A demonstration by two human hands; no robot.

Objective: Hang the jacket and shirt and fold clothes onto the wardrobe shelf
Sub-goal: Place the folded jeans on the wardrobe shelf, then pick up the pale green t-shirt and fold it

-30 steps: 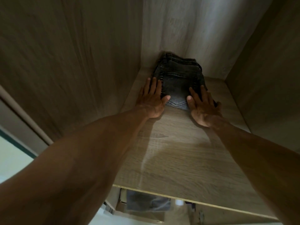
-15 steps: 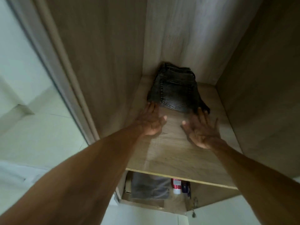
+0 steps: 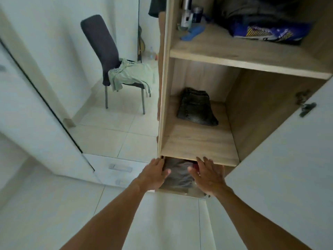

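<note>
Wood-grain shelf (image 3: pixel 196 143) — folded charcoal jeans (image 3: pixel 196 109) at back; left hand (image 3: pixel 153 175), right hand (image 3: pixel 209 177) — grips loose, empty.

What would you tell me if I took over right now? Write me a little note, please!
Left hand: open, empty, near the middle shelf's front edge.
Right hand: open, empty, beside it.
Folded jeans lie at the back of that shelf.
Pale green garment lies draped over the chair, unfolded.
Done: jeans shelved.
Left: probably fold and shelve the green garment; whether anything is hung cannot be seen.
</note>
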